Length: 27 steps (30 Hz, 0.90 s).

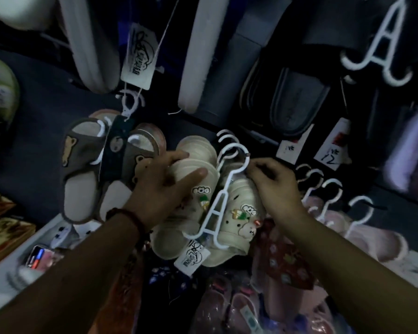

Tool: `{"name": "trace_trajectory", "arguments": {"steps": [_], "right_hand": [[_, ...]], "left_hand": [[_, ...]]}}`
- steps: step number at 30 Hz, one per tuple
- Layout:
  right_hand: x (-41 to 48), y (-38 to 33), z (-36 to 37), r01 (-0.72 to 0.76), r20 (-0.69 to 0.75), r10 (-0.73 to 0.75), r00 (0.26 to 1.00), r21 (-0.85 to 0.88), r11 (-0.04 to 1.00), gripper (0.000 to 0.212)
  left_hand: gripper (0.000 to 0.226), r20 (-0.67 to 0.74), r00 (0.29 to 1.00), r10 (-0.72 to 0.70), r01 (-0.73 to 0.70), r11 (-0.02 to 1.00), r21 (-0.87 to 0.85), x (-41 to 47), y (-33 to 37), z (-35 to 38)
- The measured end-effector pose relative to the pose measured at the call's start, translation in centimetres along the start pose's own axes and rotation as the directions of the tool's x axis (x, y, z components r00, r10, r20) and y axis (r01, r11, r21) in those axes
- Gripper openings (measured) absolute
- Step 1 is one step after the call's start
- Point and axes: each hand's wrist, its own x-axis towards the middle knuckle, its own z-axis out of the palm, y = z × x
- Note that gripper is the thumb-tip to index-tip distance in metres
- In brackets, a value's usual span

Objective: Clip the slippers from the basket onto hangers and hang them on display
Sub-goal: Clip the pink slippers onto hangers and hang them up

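A pair of cream clog slippers (pixel 237 213) with cartoon charms hangs on a white plastic hanger (pixel 217 208) in the middle of the dark display wall. My left hand (pixel 162 186) grips the heel end of the left clog, thumb over the stacked cream soles (pixel 198 153). My right hand (pixel 273 186) is curled at the hanger's hook (pixel 237 153), pinching it near the wall peg. A white paper tag (pixel 192 259) dangles below the pair.
Brown bear slippers (pixel 87 165) hang to the left. Dark slippers (pixel 292 102) and white slippers (pixel 92 44) hang above, pink ones (pixel 362 230) on white hooks to the right. Bagged pink and red slippers (pixel 282 266) lie below. A shelf (pixel 7 283) with small items sits lower left.
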Motion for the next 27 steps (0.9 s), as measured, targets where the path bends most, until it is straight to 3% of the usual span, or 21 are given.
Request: {"name": "trace_trajectory", "arguments": {"steps": [5, 10, 13, 18, 22, 27], "right_hand": [[-1.9, -0.1, -0.3, 0.077, 0.08, -0.081, 0.993, 0.049, 0.996, 0.012], [-2.9, 0.4, -0.4, 0.117, 0.106, -0.125, 0.986, 0.082, 0.99, 0.01], [-2.9, 0.5, -0.4, 0.107, 0.101, -0.116, 0.988, 0.086, 0.99, 0.011], [-2.4, 0.3, -0.1, 0.055, 0.075, -0.06, 0.995, 0.074, 0.996, 0.009], [-2.6, -0.8, -0.4, 0.02, 0.064, -0.021, 0.998, 0.018, 1.0, 0.018], [-3.1, -4.1, -3.4, 0.015, 0.044, -0.015, 0.999, 0.001, 1.0, 0.021]], "left_hand": [[0.049, 0.026, 0.999, 0.027, -0.029, 0.998, 0.063, -0.6, 0.3, 0.4], [0.046, -0.044, 0.999, 0.007, -0.004, 0.998, 0.061, -1.6, 0.9, 0.2], [0.042, -0.031, 1.0, 0.001, 0.001, 0.998, 0.057, -1.7, 1.1, 0.1], [0.059, 0.021, 0.997, -0.069, 0.068, 0.997, 0.036, -1.4, 1.5, -0.5], [0.068, -0.007, 0.999, -0.051, 0.052, 0.98, 0.192, -1.7, 3.1, -0.7], [0.038, 0.034, 0.996, 0.086, -0.092, 0.908, 0.409, -1.5, 8.0, -0.4]]}}
